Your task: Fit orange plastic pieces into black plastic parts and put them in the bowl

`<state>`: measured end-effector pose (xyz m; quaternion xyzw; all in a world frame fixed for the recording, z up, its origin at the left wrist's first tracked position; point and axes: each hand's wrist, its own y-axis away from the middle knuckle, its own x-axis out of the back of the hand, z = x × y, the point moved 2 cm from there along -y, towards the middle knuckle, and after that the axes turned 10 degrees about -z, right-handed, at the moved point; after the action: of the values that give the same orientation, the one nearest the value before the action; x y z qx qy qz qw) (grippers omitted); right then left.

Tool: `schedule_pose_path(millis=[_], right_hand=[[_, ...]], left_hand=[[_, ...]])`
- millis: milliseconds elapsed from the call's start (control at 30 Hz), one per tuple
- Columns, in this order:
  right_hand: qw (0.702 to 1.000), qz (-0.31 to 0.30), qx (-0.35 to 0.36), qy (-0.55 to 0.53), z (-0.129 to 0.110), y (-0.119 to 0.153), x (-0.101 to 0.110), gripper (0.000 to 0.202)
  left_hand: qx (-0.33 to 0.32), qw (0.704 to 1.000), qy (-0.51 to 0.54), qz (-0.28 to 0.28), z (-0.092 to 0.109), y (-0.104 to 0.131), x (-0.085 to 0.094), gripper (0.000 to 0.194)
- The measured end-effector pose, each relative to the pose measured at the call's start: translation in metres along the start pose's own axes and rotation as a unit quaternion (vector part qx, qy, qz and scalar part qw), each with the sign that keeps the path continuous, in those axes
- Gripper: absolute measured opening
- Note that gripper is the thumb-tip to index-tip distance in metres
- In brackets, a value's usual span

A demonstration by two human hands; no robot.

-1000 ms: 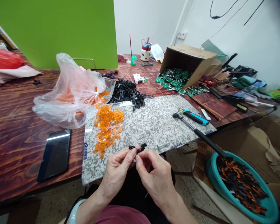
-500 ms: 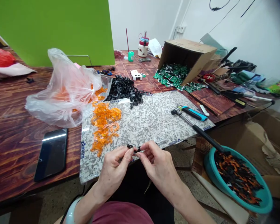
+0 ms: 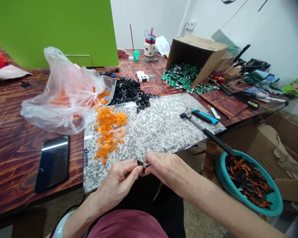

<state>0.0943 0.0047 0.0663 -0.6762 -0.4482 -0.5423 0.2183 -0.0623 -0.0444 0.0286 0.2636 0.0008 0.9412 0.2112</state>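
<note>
A small black plastic part (image 3: 140, 162) is pinched between the thumb and fingers of my left hand (image 3: 121, 180), just off the front edge of the speckled board (image 3: 149, 129). My right hand (image 3: 167, 168) meets it from the other side, back of the hand up, its fingertips closed on the dark end of the same part. Most of the part is hidden by the fingers. Translucent orange plastic clips (image 3: 108, 132) lie loosely piled on the board's left side. Behind them is a heap of black plastic parts (image 3: 129, 92).
A plastic bag (image 3: 64, 96) and a phone (image 3: 52, 162) lie at left. On the board's right rest a mallet (image 3: 203, 129) and a blue-black handled tool (image 3: 205, 116). A teal basin (image 3: 220, 172) of black and orange parts stands lower right. A tipped carton (image 3: 208, 49) spills green circuit boards (image 3: 181, 77).
My right hand has turned over, knuckles up, its forearm swung outward to the right. My left hand keeps its pinch on the black part. The whole view has shifted slightly.
</note>
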Motion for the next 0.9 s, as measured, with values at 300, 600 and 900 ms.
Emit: schedule_pose_path(millis=[300,600,900], right_hand=[[0.957,0.214,-0.003,-0.197,0.021,0.009,-0.028,0.026],[0.916,0.216,-0.058,-0.332,0.016,0.016,-0.034,0.032],[0.9,0.175,-0.069,-0.393,0.008,0.012,-0.032,0.022]], left_hand=[[0.106,0.975,0.197,0.008,-0.007,0.001,0.0,0.035],[0.12,0.953,0.275,0.053,-0.013,0.0,0.0,0.029],[0.094,0.972,0.208,0.061,-0.007,-0.001,0.003,0.03]])
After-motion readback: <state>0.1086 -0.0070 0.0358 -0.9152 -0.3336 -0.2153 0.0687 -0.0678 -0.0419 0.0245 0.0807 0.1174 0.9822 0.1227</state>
